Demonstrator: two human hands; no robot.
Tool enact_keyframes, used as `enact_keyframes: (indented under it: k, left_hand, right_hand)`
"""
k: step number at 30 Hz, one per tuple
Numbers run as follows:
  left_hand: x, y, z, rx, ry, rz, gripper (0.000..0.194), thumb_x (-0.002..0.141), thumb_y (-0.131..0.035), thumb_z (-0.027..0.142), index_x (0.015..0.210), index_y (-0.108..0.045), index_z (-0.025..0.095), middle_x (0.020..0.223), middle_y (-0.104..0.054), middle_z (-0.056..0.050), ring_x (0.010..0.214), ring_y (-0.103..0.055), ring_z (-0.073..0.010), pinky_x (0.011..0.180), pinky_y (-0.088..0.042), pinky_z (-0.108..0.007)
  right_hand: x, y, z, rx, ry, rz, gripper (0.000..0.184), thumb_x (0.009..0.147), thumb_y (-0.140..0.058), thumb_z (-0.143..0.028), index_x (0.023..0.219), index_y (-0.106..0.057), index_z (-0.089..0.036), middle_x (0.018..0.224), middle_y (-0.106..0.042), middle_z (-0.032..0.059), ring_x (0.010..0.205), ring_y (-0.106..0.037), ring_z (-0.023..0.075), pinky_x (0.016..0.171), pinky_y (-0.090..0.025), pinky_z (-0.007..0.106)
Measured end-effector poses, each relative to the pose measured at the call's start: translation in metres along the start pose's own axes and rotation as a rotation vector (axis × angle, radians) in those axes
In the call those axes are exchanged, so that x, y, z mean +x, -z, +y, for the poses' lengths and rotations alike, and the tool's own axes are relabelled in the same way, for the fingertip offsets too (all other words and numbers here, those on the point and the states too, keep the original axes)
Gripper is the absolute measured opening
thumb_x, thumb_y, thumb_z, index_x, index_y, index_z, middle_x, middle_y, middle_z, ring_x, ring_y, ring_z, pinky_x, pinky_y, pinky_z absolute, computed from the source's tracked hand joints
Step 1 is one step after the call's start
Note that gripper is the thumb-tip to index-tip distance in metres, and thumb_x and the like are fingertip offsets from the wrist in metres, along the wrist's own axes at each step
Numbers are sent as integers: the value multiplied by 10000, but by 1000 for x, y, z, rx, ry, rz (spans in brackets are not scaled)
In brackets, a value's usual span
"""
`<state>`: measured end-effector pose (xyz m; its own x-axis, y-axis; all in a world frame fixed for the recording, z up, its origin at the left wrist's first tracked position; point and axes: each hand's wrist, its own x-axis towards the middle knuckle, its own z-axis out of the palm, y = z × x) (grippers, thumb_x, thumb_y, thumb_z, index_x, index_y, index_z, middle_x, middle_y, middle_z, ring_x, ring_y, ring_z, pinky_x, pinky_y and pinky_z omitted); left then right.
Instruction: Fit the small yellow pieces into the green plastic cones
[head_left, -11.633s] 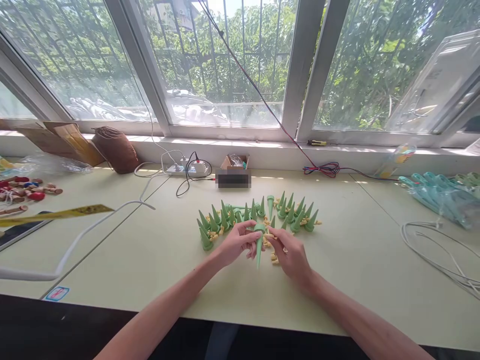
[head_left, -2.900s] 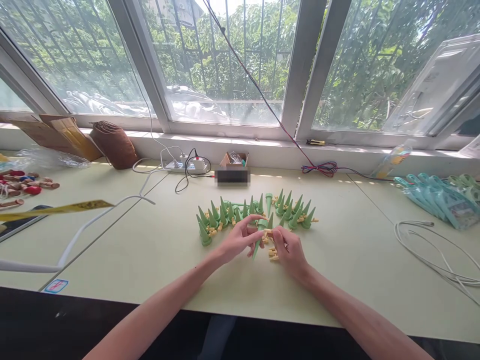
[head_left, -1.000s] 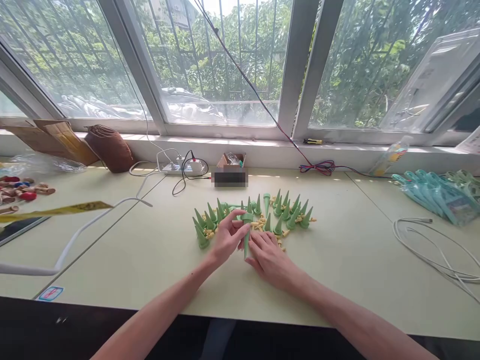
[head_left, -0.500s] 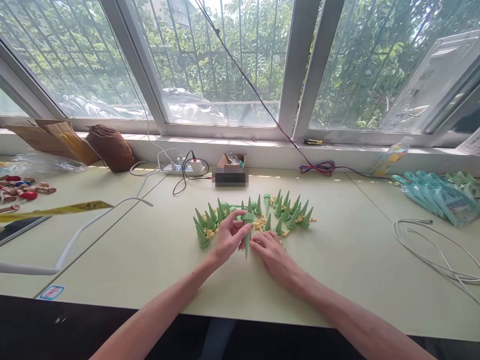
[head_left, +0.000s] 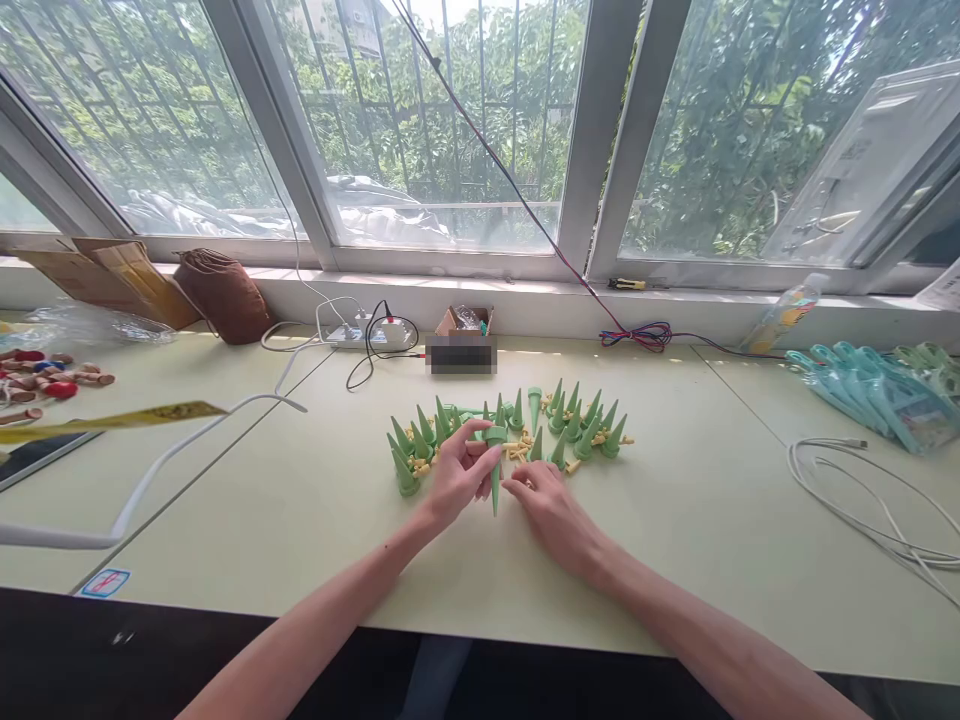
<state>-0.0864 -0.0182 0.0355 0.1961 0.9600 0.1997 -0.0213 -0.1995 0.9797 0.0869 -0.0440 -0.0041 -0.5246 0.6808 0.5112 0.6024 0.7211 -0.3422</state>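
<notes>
My left hand (head_left: 459,476) is closed around the collar of a green plant-watering spike (head_left: 495,485), whose tip points down above the table. Just to its right is my right hand (head_left: 546,498), the fingers bent and thumb and fingertips pressed together near the spike's tip. What they hold, if anything, is hidden. Behind the hands, several green spikes stand tip up on their collars, in a left group (head_left: 424,428) and a right group (head_left: 585,425). One spike (head_left: 535,398) stands tip down at the back. Small beige plastic valves (head_left: 519,450) lie scattered among them.
At the back of the table (head_left: 300,560) are a small open box (head_left: 465,322), a power strip (head_left: 367,333) and bundled wires (head_left: 637,337). Teal clips in plastic (head_left: 877,395) and a looped white cable (head_left: 862,500) lie on the right. Wooden toys (head_left: 56,380) lie far left.
The fingers of my right hand have drawn in and curled more, with a slight lift. My left hand and the watering spike stay almost in place.
</notes>
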Motion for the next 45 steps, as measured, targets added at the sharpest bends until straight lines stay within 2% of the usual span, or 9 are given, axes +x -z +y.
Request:
enact_keyframes:
  k: [5, 10, 13, 17, 21, 29, 33, 40, 45]
  left_hand:
    - [1, -1, -3, 109, 60, 5, 279, 859, -636, 388, 1013, -497, 202, 447, -476, 109, 326, -444, -82, 351, -330, -169]
    - [0, -1, -15, 236, 133, -86, 282, 876, -596, 418, 1032, -500, 203, 443, -507, 98, 322, -490, -113, 367, -352, -191]
    - [-2, -1, -20, 317, 112, -159, 259, 888, -565, 429, 1013, -527, 205, 433, -520, 88, 333, -505, -127, 383, -346, -200]
    - [-4, -1, -22, 449, 34, -218, 220, 878, -559, 399, 945, -598, 193, 417, -488, 88, 357, -415, -100, 411, -277, -197]
    - [-4, -2, -23, 579, -36, -212, 195, 874, -559, 358, 915, -644, 187, 420, -413, 98, 398, -318, -84, 450, -234, -201]
    - [-4, -3, -20, 651, -141, -152, 203, 863, -576, 345, 946, -678, 190, 432, -414, 89, 398, -329, -90, 463, -249, -212]
    - [-4, -3, -17, 643, -171, -120, 179, 882, -547, 317, 963, -648, 193, 460, -413, 90, 415, -331, -86, 474, -263, -205]
    - [-5, -3, -17, 600, -327, -206, 104, 897, -535, 263, 910, -614, 196, 491, -382, 88, 431, -307, -78, 475, -271, -200]
    - [-7, -5, -19, 640, -334, -231, 128, 922, -520, 279, 891, -616, 201, 503, -416, 75, 445, -321, -80, 496, -279, -208]
  right_hand:
    - [1, 5, 2, 134, -45, 98, 295, 944, -376, -41, 1028, -620, -182, 970, -558, 86, 878, -558, 206, 772, -519, 350]
    - [0, 5, 7, 264, -63, 251, 265, 993, -385, -128, 1077, -625, -204, 968, -519, 81, 776, -576, 165, 665, -539, 305]
    - [0, 5, 9, 294, -72, 313, 238, 992, -416, -153, 1075, -631, -213, 983, -527, 85, 779, -595, 167, 659, -553, 314]
    - [2, 7, 8, 325, -97, 367, 218, 987, -441, -173, 1060, -642, -212, 969, -548, 85, 784, -614, 178, 647, -563, 324]
    - [5, 11, 7, 354, -122, 392, 209, 981, -464, -176, 1030, -666, -202, 948, -566, 84, 799, -633, 184, 656, -569, 324]
    - [6, 14, 5, 374, -135, 413, 239, 980, -466, -197, 1058, -691, -221, 997, -648, 99, 902, -659, 215, 755, -589, 360]
    - [5, 12, 7, 413, -160, 406, 228, 982, -467, -201, 1052, -683, -221, 982, -644, 89, 784, -651, 186, 672, -586, 333]
    - [4, 7, 10, 419, -192, 386, 161, 978, -485, -207, 1004, -643, -210, 932, -624, 75, 818, -629, 192, 704, -570, 330]
    - [4, 8, 9, 442, -213, 387, 124, 978, -494, -220, 968, -616, -206, 886, -622, 61, 775, -614, 180, 681, -560, 315]
